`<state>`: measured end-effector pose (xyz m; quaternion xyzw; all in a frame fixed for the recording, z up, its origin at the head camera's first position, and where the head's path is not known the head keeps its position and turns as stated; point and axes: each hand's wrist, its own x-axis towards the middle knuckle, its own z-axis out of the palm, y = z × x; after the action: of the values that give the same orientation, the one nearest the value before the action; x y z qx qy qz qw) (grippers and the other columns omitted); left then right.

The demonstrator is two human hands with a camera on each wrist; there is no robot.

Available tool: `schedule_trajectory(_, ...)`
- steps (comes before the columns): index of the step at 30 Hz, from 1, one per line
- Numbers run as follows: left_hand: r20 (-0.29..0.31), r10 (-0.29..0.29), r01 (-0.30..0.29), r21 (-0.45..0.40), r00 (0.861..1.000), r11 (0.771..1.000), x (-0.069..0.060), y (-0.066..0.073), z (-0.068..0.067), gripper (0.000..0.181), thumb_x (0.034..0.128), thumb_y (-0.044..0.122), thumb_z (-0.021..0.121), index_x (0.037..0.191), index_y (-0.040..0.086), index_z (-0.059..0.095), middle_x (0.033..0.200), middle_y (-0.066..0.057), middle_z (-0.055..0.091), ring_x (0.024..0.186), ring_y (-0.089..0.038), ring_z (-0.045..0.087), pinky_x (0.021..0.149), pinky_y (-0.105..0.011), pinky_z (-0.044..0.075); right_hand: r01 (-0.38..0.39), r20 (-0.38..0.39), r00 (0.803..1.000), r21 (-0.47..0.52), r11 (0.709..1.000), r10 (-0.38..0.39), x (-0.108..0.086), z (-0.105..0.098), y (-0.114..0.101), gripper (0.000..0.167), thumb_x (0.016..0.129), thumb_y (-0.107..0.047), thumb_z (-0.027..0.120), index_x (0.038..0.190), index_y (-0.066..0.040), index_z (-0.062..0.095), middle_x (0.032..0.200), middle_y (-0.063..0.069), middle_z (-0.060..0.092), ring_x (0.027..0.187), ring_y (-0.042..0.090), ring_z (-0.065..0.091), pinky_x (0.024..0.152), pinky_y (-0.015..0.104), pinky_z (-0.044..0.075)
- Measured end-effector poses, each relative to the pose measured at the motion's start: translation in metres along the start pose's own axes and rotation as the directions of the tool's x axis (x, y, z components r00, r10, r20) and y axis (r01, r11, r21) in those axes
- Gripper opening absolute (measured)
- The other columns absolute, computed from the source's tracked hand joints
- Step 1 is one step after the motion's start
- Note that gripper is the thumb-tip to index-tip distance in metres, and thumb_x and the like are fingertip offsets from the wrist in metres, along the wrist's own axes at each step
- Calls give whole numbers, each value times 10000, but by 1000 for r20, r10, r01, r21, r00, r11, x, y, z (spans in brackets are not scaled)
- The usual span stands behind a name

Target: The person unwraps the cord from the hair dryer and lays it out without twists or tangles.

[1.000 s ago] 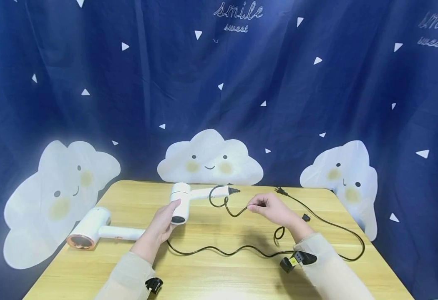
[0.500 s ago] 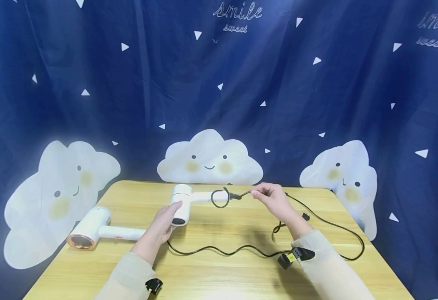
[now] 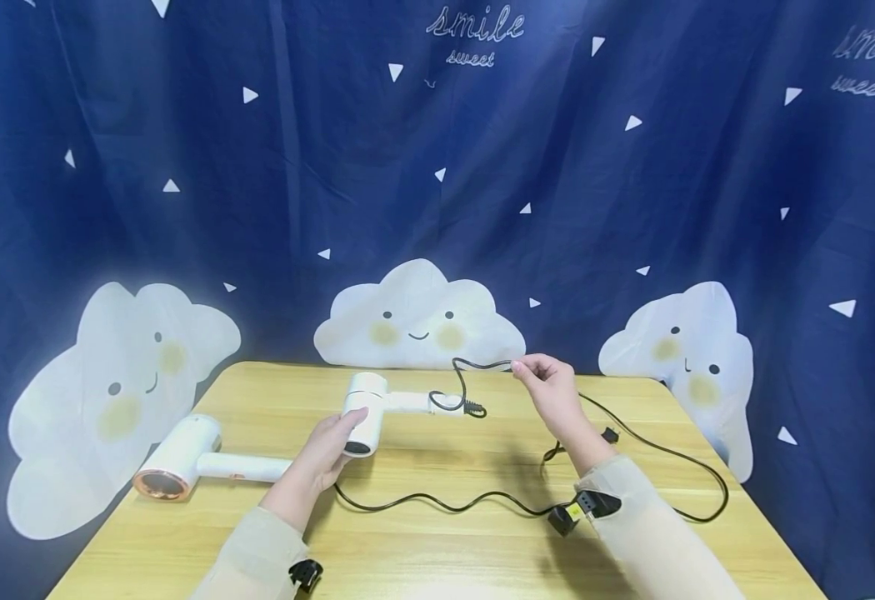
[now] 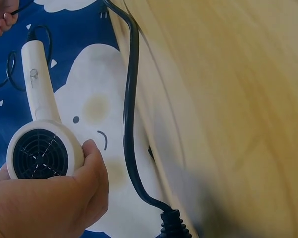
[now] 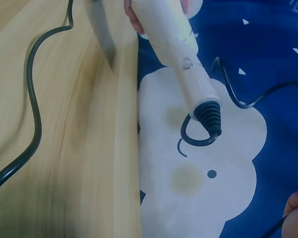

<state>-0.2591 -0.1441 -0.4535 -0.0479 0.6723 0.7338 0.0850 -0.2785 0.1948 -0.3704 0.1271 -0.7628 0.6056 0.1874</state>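
Observation:
In the head view my left hand grips the barrel of a small white hair dryer, held above the table with its handle pointing right. The left wrist view shows its dark round grille facing the camera. A thin black cord leaves the ribbed sleeve at the handle's end, bends back and loops at the handle. Off to the right, my right hand pinches this cord between thumb and fingers, level with the table's far edge.
A second white hair dryer with a copper-coloured rim lies at the table's left. Its black cord snakes across the wooden table and curves round at right. A black plug is beside the right forearm. Behind hangs a blue curtain.
My right hand has risen and moved slightly right with the cord. The cord's loop at the handle has changed shape. The held dryer has dipped slightly; my left hand keeps its grip.

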Motion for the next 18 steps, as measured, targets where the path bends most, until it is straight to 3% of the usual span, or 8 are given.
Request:
schedule_trajectory(5,1,-2,2,9,1000,1000,0,1,-1,566,1002,365,572,1304,-104,474,1047,-96,626,877,-164,616,798,-249,528,-11,-82,997,10,1000,12,10,1,23,187,941,-132,711,981,50,726,819,127,685,694,89,508,636,214,435)
schedule_trajectory(10,20,2,-2,31,1000,1000,-2,2,-3,554,1003,362,566,1306,-95,480,1058,-96,615,907,-182,603,820,-260,518,-40,-137,990,4,999,40,13,1,22,222,937,-136,718,1003,75,720,791,39,704,700,68,553,644,198,448)
schedule_trajectory(18,80,-7,6,11,997,1000,0,3,-13,572,1008,361,562,1344,-88,449,1105,-91,608,971,-193,591,887,-288,497,-98,-239,967,-14,995,92,17,-2,23,225,927,-157,733,981,61,734,780,40,704,712,91,568,644,197,442)
